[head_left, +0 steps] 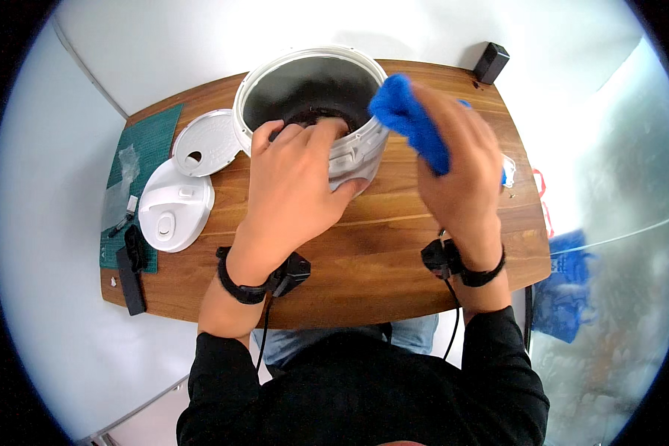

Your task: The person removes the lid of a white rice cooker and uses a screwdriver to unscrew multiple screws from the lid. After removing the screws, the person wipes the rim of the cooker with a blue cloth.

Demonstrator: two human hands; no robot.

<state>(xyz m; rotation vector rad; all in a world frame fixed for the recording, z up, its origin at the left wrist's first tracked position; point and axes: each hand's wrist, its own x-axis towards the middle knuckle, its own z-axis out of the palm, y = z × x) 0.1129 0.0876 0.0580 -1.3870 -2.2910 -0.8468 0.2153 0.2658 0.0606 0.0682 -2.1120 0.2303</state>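
A white round appliance housing (357, 162), like a rice cooker body, stands at the far middle of the table, its open top showing a grey inner wall and a dark bottom. My left hand (296, 175) grips its near rim, fingers hooked over the edge inside and thumb against the outer wall. The fingertips are partly hidden inside. Just right of the housing, my right hand (462, 160) holds a bunched blue cloth (403, 111) close to the rim. Each wrist wears a black strap with a small cabled device.
Left of the housing lie a white round plate with a hole (212, 141) and a white lid (175, 195). Under them is a green cutting mat (161, 128) with a plastic bag and small black parts. A black box (490, 62) stands at the far right corner.
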